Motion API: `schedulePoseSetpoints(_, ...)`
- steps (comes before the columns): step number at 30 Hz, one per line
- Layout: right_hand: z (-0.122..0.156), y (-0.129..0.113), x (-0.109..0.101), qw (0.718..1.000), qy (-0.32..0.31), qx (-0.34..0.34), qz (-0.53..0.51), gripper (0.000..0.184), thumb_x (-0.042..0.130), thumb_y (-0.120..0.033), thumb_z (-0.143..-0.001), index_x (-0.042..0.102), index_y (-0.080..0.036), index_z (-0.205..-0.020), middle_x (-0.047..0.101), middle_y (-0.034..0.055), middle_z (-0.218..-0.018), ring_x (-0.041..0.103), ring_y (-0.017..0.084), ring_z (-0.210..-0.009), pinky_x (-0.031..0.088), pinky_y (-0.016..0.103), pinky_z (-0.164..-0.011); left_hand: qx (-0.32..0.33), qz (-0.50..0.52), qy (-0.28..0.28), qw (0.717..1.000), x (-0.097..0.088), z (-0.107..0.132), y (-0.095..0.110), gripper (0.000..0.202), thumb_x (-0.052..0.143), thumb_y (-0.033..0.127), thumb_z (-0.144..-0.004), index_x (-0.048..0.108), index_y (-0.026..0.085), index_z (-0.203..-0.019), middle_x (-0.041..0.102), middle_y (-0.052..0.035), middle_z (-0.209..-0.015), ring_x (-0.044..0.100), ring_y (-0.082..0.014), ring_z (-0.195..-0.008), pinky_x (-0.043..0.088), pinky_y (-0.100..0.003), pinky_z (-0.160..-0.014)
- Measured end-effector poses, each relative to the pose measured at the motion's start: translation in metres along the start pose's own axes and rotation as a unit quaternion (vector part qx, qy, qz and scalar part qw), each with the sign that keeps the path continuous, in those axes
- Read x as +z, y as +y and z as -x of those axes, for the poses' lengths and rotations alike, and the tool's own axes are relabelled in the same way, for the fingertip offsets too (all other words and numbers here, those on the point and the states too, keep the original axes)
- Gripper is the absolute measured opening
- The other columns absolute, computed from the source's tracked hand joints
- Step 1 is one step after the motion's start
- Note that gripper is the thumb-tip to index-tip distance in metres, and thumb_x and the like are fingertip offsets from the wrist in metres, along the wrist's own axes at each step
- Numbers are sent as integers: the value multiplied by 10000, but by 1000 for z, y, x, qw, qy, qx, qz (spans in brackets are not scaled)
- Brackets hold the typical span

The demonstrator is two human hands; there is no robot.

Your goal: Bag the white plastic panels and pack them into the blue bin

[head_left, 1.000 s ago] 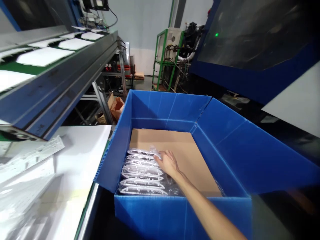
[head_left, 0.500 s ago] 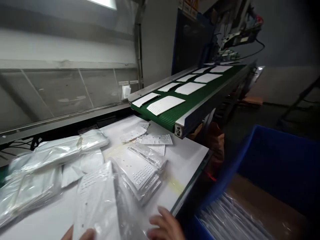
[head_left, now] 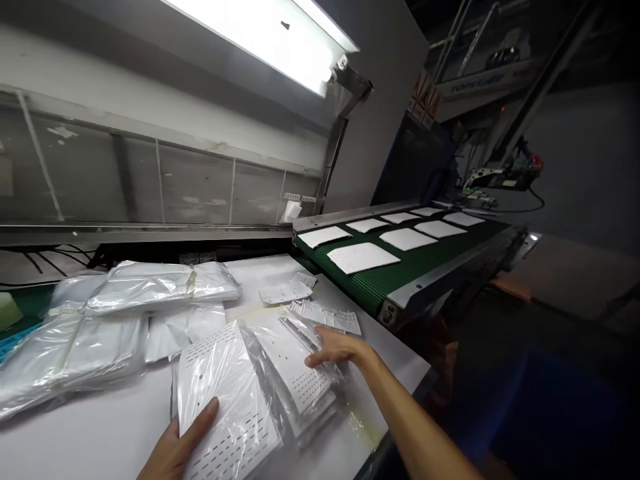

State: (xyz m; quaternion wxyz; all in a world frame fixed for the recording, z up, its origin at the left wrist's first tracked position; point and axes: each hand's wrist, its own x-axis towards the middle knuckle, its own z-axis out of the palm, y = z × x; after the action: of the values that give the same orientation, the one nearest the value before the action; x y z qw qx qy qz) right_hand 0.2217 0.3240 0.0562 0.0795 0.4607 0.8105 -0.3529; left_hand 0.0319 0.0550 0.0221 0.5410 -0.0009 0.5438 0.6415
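Observation:
My left hand [head_left: 175, 448] grips the near edge of a bagged white perforated panel [head_left: 225, 400] lying on the white table [head_left: 100, 433], thumb on top. My right hand [head_left: 337, 348] rests with fingers stretched flat on a second bagged white panel [head_left: 295, 373] just to the right. Loose unbagged white panels [head_left: 325, 317] lie beyond it near the belt's end.
A green conveyor belt [head_left: 400, 267] carries several white panels [head_left: 363, 257] toward the table from the right. Bundles of clear plastic bags [head_left: 150, 287] are piled at the table's left. A lit lamp [head_left: 260, 33] hangs above. The dark floor lies to the right.
My view swung left from the blue box to the table. My right hand left the box's bagged parts and now lies on a bagged panel; my left hand took the nearer panel's edge.

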Motion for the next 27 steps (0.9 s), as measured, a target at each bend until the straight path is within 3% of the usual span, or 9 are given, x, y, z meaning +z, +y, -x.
schedulePoseSetpoints(2, -5, 7, -2, 1000, -11, 8, 14, 1032, 799, -488, -572, 293, -167, -1411, 317, 177, -1466, 357, 360, -1301, 341, 520, -1030, 1, 23, 5, 1000, -6, -4, 2, 851, 799, 367, -613, 429, 106, -1334, 680, -183, -1090, 638, -385, -1000, 471, -537, -921)
schedulePoseSetpoints(4, -5, 12, -5, 1000, 4, 2, 27, 770, 719, -425, -721, 366, -190, -1363, 415, 139, -1404, 463, 303, -1221, 396, 500, -984, -3, 31, 14, 999, -15, -9, 3, 868, 808, 361, -601, 423, 108, -1337, 668, -180, -1119, 619, -390, -1036, 460, -535, -937)
schedulePoseSetpoints(7, -5, 12, -8, 997, 58, -17, 52, 417, 586, -370, -854, 503, -179, -1215, 564, 82, -1206, 577, 228, -1030, 467, 441, -880, -2, 36, 20, 999, -26, -15, 2, 875, 817, 361, -585, 432, 118, -1332, 654, -177, -1151, 589, -402, -1080, 445, -545, -950)
schedulePoseSetpoints(9, -5, 10, -5, 991, 107, -27, 73, 327, 537, -360, -880, 531, -166, -1143, 595, 61, -1101, 591, 203, -950, 471, 409, -838, 3, 44, 13, 999, -30, -18, 1, 877, 819, 365, -581, 435, 129, -1333, 657, -177, -1148, 592, -407, -1074, 443, -557, -945)
schedulePoseSetpoints(12, -3, 9, 6, 978, 171, -40, 109, 246, 446, -286, -897, 513, -180, -1109, 611, 52, -1006, 588, 196, -905, 450, 360, -802, 20, 65, -10, 998, -32, -20, -5, 857, 823, 366, -576, 457, 138, -1316, 667, -179, -1129, 605, -404, -1053, 449, -552, -937)
schedulePoseSetpoints(16, 4, 10, 18, 965, 205, -43, 160, 275, 346, -225, -862, 467, -218, -1110, 622, 46, -890, 589, 215, -820, 420, 321, -723, 59, 75, -17, 995, -32, -21, -14, 759, 805, 374, -604, 501, 154, -1265, 657, -168, -1158, 595, -373, -1086, 456, -501, -950)
schedulePoseSetpoints(22, 9, -7, 14, 957, 193, -22, 217, 271, 337, -256, -839, 457, -218, -1079, 602, 48, -783, 583, 246, -743, 397, 325, -648, 48, 44, -36, 997, -20, -17, -17, 626, 723, 440, -695, 507, 189, -1227, 680, -142, -1116, 646, -323, -1014, 490, -451, -918)
schedulePoseSetpoints(27, 0, -31, 14, 967, 147, -5, 210, 376, 375, -392, -860, 465, -179, -1156, 627, 125, -999, 593, 299, -940, 426, 365, -742, 52, 44, -51, 996, -7, -12, -13, 515, 694, 405, -733, 536, 219, -1186, 671, -117, -1147, 638, -293, -1034, 496, -411, -913)
